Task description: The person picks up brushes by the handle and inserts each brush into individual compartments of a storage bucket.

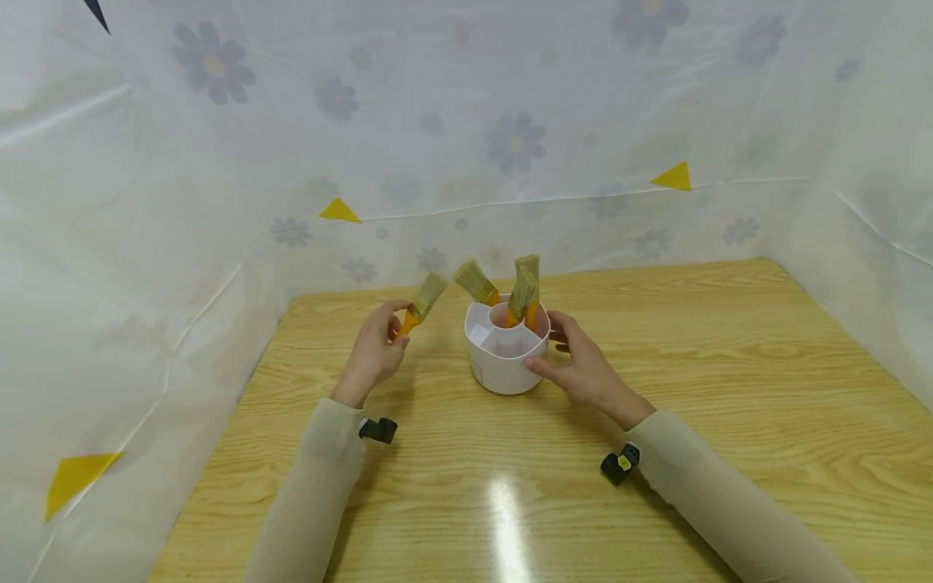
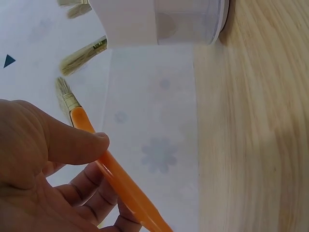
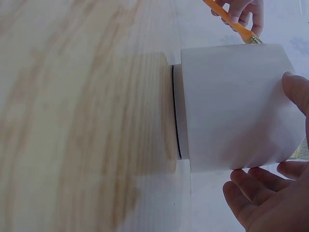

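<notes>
My left hand [image 1: 374, 350] pinches a flat paintbrush [image 2: 126, 186] by its orange handle, thumb on one side and fingers on the other. Its pale bristles point up and toward the white caddy [image 1: 504, 374], and the brush is held apart from it, to its left. My right hand [image 1: 583, 371] holds the caddy's right side, thumb at the front and fingers round the back. This round caddy has a central cup and compartments about it. Three more paintbrushes stand in it bristles up: one leaning left [image 1: 475, 281], two close together on the right [image 1: 522, 293].
The caddy stands on a wood-grain table [image 1: 437, 502]. Behind the table hangs a pale flowered sheet [image 1: 437, 162], with yellow triangles [image 1: 339, 210] on it. Similar sheeting closes off the left and right sides. Each wrist wears a small black camera [image 1: 378, 430].
</notes>
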Demonstrator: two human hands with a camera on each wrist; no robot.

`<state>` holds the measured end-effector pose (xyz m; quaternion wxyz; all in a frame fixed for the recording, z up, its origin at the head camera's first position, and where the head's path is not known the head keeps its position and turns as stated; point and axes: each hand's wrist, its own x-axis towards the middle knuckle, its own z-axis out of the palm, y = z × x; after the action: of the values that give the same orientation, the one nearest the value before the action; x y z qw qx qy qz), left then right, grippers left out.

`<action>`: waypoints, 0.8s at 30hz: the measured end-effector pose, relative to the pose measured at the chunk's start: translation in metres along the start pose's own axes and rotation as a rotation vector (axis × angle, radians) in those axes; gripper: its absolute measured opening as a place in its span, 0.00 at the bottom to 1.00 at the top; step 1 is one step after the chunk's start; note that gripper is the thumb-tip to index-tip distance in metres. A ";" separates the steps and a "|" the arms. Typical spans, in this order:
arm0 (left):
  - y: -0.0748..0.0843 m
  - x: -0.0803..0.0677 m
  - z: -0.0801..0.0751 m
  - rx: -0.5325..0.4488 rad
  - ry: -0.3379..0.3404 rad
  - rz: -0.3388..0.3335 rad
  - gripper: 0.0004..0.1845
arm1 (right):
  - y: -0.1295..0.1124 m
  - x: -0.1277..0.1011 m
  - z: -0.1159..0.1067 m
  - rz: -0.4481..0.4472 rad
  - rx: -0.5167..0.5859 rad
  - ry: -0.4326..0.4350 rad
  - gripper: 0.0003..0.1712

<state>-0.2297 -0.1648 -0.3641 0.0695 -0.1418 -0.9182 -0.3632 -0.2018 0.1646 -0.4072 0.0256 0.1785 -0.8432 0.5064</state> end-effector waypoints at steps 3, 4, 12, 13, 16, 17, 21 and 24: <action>0.002 -0.001 0.000 -0.005 0.005 0.017 0.27 | -0.001 0.000 0.000 -0.001 0.002 -0.001 0.50; 0.002 -0.001 0.000 -0.006 0.006 0.023 0.27 | -0.001 0.000 0.000 0.000 0.002 -0.001 0.50; 0.006 -0.002 0.001 0.001 0.015 0.042 0.27 | 0.000 0.001 0.001 -0.005 -0.002 0.000 0.50; 0.006 -0.002 0.001 0.001 0.015 0.043 0.26 | 0.000 0.001 0.001 -0.006 -0.003 0.000 0.50; 0.008 -0.002 0.001 -0.005 0.023 0.047 0.26 | 0.000 0.001 0.001 -0.006 -0.006 0.001 0.49; 0.009 -0.002 0.002 -0.004 0.026 0.047 0.26 | 0.000 0.001 0.001 -0.005 -0.005 0.000 0.49; 0.011 -0.002 0.003 -0.008 0.041 0.057 0.27 | -0.001 0.000 0.001 -0.007 0.001 -0.001 0.50; 0.012 -0.001 0.004 -0.010 0.048 0.067 0.27 | -0.001 0.000 0.000 -0.008 0.004 -0.003 0.50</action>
<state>-0.2247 -0.1535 -0.3596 0.1028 -0.1640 -0.9093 -0.3685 -0.2012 0.1642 -0.4068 0.0260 0.1829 -0.8416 0.5075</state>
